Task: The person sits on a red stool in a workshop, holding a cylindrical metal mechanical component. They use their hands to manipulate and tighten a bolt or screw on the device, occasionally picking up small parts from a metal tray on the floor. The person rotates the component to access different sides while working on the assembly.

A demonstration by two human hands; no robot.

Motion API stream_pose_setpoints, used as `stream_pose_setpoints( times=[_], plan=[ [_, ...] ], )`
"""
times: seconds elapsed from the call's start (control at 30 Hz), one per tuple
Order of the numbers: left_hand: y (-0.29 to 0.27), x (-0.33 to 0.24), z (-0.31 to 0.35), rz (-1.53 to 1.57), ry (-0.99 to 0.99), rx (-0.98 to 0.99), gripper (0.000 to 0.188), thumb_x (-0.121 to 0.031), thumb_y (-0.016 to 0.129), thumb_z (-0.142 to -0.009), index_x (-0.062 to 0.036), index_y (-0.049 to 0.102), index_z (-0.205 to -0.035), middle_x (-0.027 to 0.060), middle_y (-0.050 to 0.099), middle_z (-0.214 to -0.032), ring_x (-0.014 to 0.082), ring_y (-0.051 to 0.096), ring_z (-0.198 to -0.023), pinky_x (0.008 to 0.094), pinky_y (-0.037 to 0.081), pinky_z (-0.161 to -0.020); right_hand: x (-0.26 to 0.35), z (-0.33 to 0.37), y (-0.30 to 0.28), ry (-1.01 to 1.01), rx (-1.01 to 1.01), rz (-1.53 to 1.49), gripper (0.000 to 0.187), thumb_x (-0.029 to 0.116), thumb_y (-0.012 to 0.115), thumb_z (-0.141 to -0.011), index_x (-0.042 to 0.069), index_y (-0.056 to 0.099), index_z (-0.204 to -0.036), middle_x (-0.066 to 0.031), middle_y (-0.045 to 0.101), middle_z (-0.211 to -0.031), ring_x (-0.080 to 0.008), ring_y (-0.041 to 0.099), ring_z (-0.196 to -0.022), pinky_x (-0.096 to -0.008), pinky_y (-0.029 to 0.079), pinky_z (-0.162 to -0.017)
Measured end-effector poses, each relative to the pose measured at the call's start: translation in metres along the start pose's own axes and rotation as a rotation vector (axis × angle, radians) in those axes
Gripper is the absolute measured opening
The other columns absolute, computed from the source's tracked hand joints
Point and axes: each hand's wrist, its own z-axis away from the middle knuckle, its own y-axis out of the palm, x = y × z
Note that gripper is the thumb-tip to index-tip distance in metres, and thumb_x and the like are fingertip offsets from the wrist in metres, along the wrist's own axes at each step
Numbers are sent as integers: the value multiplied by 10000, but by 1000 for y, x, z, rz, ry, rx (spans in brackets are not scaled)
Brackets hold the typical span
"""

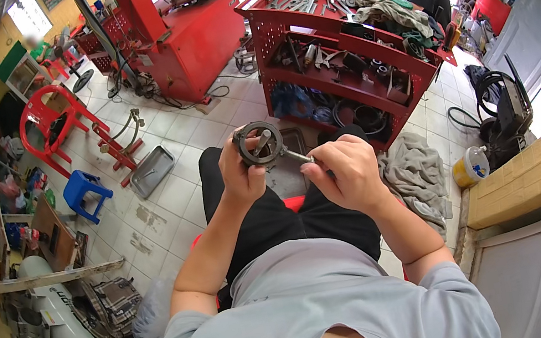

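Note:
Held up over my lap is a dark, round metal ring part (275,135), with a short metal piece showing inside its opening. My left hand (241,178) is closed around the ring's left side. From the ring's lower right runs a thin metal rod (297,157), and the fingers of my right hand (347,170) pinch its outer end. One end of the rod meets the ring's edge. Whether it is a tool or part of the ring, I cannot tell.
Ahead to the right stands a red tool cart (335,45) loaded with wrenches, parts and rags. A grey tray (154,171), a blue stool (85,194) and a red chair (53,127) are on the left. Cloth (413,176) lies by my right leg. People sit in the background.

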Motion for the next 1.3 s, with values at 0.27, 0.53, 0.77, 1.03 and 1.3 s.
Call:
stream_pose_setpoints(
  times=[0.27, 0.53, 0.77, 1.03, 1.3],
  plan=[
    [-3, 3, -1, -28, 63, 64, 595, -523, 483, -911, 38, 505, -1106, 231, 583, -1087, 283, 619, -986, 347, 519, -797, 3, -4, 0, -22, -66, -65, 211, 218, 710, -775, 64, 569, -802, -24, 563, -615, -188, 549, -514, -312, 390, -512],
    [0, -12, -15, -61, 89, 23, 537, -531, 515, -891, 0, 555, -964, 191, 617, -973, 327, 616, -866, 381, 482, -754, 3, -4, 4, -16, -93, -74, 228, 191, 747, -734, 73, 573, -823, -8, 557, -612, -163, 543, -511, -286, 395, -506],
    [-3, -17, -22, -125, 202, 61, 522, -557, 509, -882, -44, 536, -975, 176, 634, -994, 317, 632, -885, 382, 487, -746, -3, -5, 0, -106, -30, -53, 304, 206, 765, -716, 73, 578, -916, -10, 562, -616, -163, 544, -505, -283, 390, -494],
    [-7, -21, -28, -212, 284, 109, 580, -587, 437, -904, -28, 531, -1025, 229, 634, -971, 327, 629, -885, 383, 501, -740, -5, 1, 4, -133, -69, -81, 322, 199, 772, -705, 64, 583, -929, -14, 550, -615, -160, 534, -495, -268, 396, -504],
    [-14, -26, -33, -306, 309, 147, 555, -596, 480, -881, -58, 530, -1007, 208, 638, -990, 325, 631, -874, 383, 488, -741, 3, -3, 6, -13, -145, -121, 263, 173, 751, -719, 59, 592, -895, -16, 550, -613, -173, 521, -495, -290, 381, -502]
  ],
)
